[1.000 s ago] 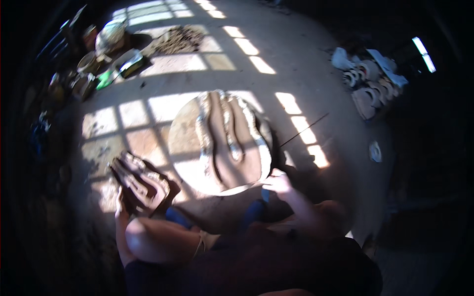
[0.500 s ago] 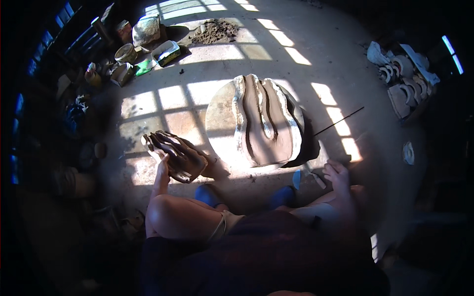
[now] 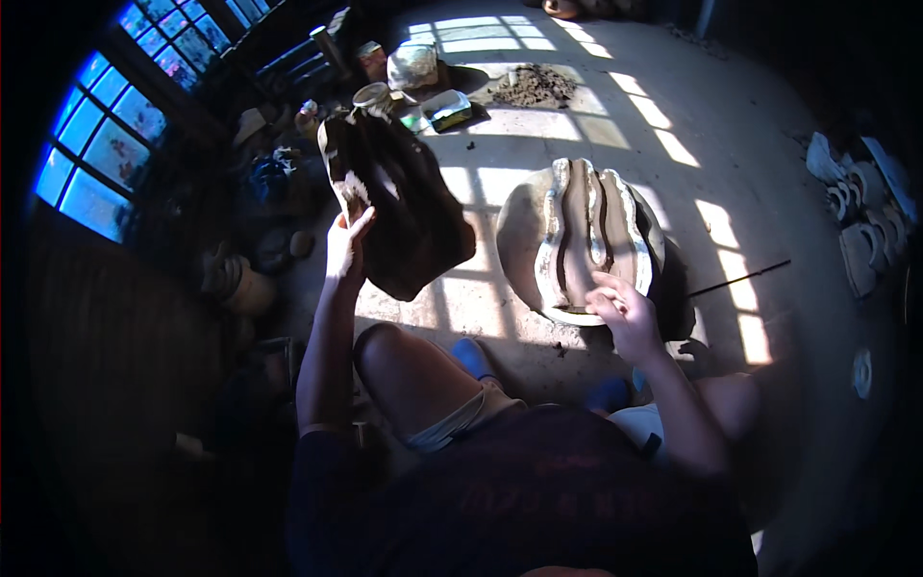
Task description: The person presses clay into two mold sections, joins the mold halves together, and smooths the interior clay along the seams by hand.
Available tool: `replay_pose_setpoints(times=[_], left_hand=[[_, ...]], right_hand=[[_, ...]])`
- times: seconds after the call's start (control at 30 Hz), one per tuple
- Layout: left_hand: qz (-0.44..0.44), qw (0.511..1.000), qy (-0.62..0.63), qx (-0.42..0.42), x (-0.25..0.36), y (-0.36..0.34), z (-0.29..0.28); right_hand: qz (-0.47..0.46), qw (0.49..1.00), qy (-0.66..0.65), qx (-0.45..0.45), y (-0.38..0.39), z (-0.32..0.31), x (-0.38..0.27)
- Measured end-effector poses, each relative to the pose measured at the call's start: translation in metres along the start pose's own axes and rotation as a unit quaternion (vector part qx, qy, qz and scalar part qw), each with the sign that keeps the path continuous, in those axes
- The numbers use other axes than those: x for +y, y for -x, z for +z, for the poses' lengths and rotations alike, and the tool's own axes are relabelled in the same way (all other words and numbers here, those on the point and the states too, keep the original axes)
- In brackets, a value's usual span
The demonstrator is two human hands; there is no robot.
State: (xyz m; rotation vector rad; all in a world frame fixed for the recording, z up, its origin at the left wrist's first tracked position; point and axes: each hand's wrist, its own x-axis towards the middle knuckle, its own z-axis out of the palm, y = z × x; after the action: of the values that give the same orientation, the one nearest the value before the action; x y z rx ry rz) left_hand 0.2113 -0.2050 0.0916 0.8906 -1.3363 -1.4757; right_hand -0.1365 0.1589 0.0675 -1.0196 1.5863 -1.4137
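Note:
My left hand (image 3: 346, 236) grips the left edge of a dark, ridged clay slab (image 3: 413, 226), raised and tilted at the left, its near face in deep shadow. A round board (image 3: 517, 240) on the floor bears a clay form (image 3: 574, 236) with wavy channels and pale, chalky rims. My right hand (image 3: 620, 308) is over the lower end of that form, fingers curled; I cannot make out what, if anything, is between them. Whether it touches the form is unclear.
Pots and containers (image 3: 373, 94) line the upper left below paned windows (image 3: 101, 135). A dirt pile (image 3: 534, 88) lies behind the board. Curved pale pieces (image 3: 860, 212) are stacked at right, and a thin rod (image 3: 735, 277) lies on the floor. My feet (image 3: 471, 358) are in blue footwear.
My left hand has lifted the dark slab from low at the left and tilted it up. My right hand has moved from the floor onto the near end of the form. The view has shifted.

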Motion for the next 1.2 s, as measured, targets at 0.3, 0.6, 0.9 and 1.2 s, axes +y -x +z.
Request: replay_pose_setpoints(times=[0.3,0.6,0.9,1.2], left_hand=[[0.154,0.959,0.231,-0.06,0.099,0.107,0.167],[0.237,0.853,0.275,-0.375,0.051,0.128,0.223],[0.202,0.923,0.022,-0.328,0.065,0.073,0.245],[0.253,0.93,-0.023,-0.267,0.065,0.083,0.241]], right_hand=[[-0.036,0.844,-0.529,0.085,-0.071,0.073,-0.109],[-0.284,0.866,-0.368,0.186,-0.044,-0.027,-0.089],[0.054,0.87,-0.486,0.069,-0.035,-0.002,-0.014],[-0.113,0.678,-0.622,-0.375,-0.081,-0.062,-0.02]])
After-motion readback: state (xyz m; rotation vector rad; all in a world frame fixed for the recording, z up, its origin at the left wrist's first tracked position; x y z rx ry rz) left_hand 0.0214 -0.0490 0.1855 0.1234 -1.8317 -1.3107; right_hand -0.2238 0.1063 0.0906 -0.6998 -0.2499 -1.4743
